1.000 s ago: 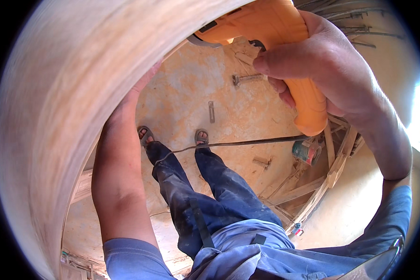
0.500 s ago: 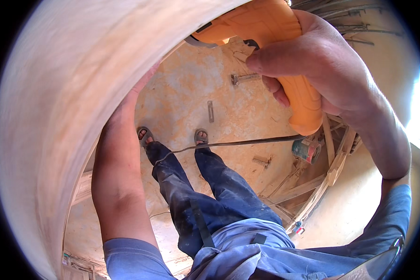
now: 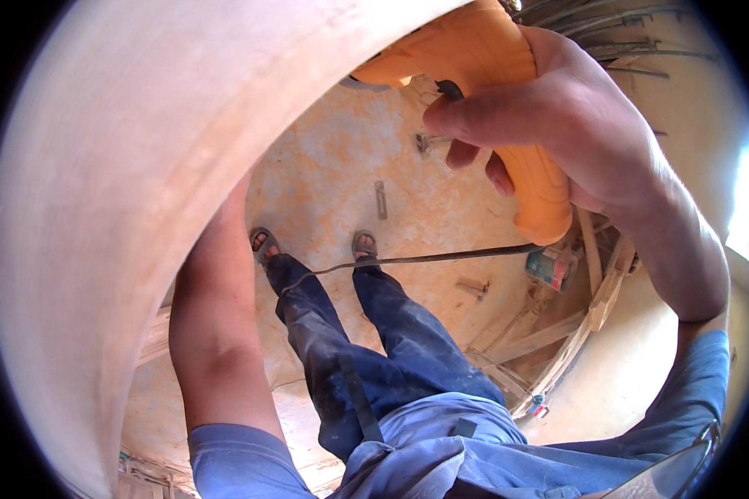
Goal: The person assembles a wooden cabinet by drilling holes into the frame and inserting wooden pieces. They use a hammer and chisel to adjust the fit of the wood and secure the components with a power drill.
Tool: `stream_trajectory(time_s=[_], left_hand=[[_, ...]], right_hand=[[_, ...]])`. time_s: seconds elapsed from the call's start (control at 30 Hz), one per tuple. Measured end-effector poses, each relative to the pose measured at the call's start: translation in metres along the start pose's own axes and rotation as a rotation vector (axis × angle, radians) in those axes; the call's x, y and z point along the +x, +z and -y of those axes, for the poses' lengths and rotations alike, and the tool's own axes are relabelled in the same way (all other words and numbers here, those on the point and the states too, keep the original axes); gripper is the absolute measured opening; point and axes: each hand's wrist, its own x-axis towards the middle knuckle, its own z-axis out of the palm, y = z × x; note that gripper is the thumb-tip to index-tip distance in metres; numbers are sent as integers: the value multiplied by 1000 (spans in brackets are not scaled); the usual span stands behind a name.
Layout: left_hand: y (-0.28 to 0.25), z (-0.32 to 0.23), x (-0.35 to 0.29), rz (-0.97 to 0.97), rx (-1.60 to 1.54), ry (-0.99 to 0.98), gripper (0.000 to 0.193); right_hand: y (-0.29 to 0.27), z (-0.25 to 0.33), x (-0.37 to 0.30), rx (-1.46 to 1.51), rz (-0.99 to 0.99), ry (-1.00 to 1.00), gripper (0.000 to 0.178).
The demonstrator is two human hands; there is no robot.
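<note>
My right hand is closed round the handle of an orange corded power tool at the top. Its thumb and some fingertips show near the dark trigger, and a black cord leaves the handle's lower end. The tool's front is partly hidden by a large pale panel, which fills the left side close to me. My left forearm reaches up behind this panel. The left hand itself is hidden there, so I cannot see its fingers or what they touch.
Below are my legs in dark trousers and sandals. The cord crosses in front of them. A hammer-like tool and a small flat metal piece lie on the stained floor. Right of them are a paint-stained bucket and wooden lengths. Thin rods lie upper right.
My right hand's fingers have loosened and spread a little near the trigger. The panel's edge now covers the left hand, part of which showed before. The tool has shifted slightly.
</note>
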Motion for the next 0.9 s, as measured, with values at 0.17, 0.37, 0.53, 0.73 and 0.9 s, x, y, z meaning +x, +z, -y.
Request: stream_trajectory(time_s=[0.17,0.37,0.53,0.73,0.9], left_hand=[[-6,7,6,58,-9,-9,45],[51,2,7,-40,37,-33,51],[26,-10,17,166,-158,-561,48],[44,-14,12,-60,173,-380,42],[78,-78,16,124,-93,81,43]], right_hand=[[-8,-18,-3,-4,-110,-186,54],[-38,-67,-19,21,-103,-93,68],[-45,-126,-69,398,-223,-11,77],[-40,-199,-96,670,-264,151,75],[-19,-246,-106,700,-339,266,66]])
